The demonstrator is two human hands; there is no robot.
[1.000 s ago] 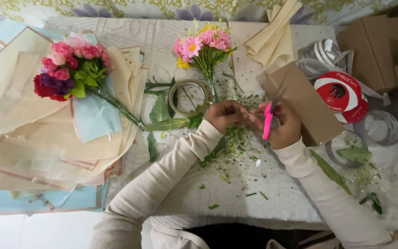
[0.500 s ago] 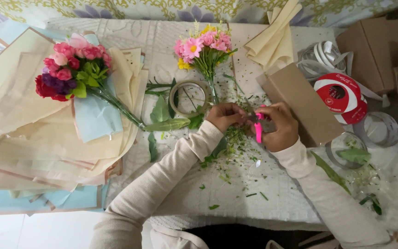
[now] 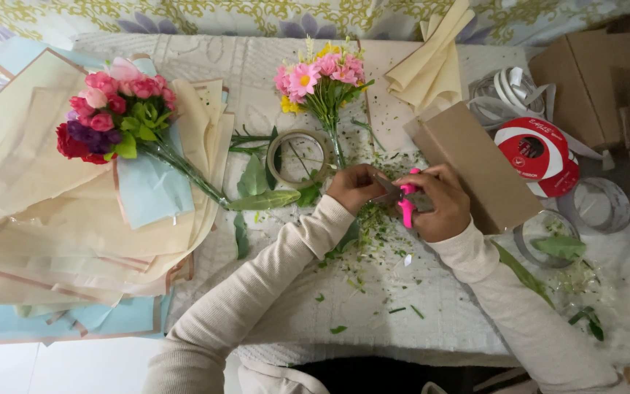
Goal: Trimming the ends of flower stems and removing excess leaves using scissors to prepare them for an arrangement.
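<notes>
Pink-handled scissors gripped in right hand, blades toward stems of small pink bouquet pinched steady by left hand above littered tabletop.

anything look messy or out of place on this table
Yes: green stem and leaf trimmings are scattered over the white tablecloth around the left hand and right hand, which holds pink scissors. Loose leaves lie beside the tape roll. Nothing looks damaged.
</notes>
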